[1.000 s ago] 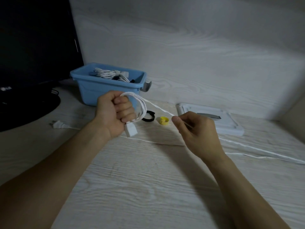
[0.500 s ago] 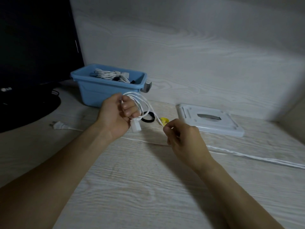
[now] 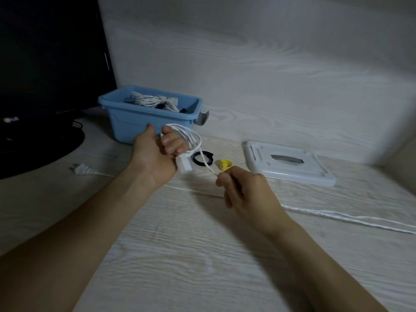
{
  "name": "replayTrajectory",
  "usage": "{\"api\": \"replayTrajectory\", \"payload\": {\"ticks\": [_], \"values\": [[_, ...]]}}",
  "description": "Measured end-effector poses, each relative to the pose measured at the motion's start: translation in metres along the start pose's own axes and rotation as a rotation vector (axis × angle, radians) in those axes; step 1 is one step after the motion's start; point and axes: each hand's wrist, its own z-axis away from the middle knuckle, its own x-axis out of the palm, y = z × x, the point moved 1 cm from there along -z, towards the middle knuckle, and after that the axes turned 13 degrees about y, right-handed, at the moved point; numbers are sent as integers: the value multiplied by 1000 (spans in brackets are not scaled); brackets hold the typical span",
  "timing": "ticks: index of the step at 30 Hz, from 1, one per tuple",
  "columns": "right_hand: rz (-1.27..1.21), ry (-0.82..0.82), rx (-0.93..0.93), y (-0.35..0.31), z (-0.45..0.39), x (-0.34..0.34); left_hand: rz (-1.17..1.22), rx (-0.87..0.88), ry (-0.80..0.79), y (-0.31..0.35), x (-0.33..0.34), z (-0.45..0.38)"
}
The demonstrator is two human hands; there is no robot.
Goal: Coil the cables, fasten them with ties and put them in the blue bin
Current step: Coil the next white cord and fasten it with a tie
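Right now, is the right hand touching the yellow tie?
Apart. The head view shows bare table between the right hand, which pinches the white cable, and the yellow tie.

Dim, bluish light; soft shadows; wide-angle bend at edges; slight blur

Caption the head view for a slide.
Left hand holds white cable loops; right hand feeds slack, blue bin behind.

The right hand (image 3: 245,190) has swung down toward the left, looping more white cable (image 3: 191,140).
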Motion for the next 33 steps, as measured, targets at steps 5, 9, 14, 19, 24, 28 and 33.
{"api": "replayTrajectory", "payload": {"ticks": [5, 9, 14, 19, 24, 28, 33], "values": [[-41, -107, 49, 0, 3, 3, 42, 43, -4, -2, 2, 0], [-80, -200, 7, 0, 5, 5, -73, 92, -49, -15, 3, 3], [-177, -249, -16, -3, 6, 5, -302, 210, -188, -33, 5, 16], [-197, -207, -78, -5, 8, 8, -895, 531, -276, -43, 2, 17], [-231, 13, -160, -8, 1, 2, -1171, 521, -498, -44, -8, 14], [-351, 195, -59, -10, -2, -5, -1101, 251, -588, -40, -6, 20], [-307, 332, 34, -6, -4, -10, -1080, 84, -670, -35, -3, 25]]}}
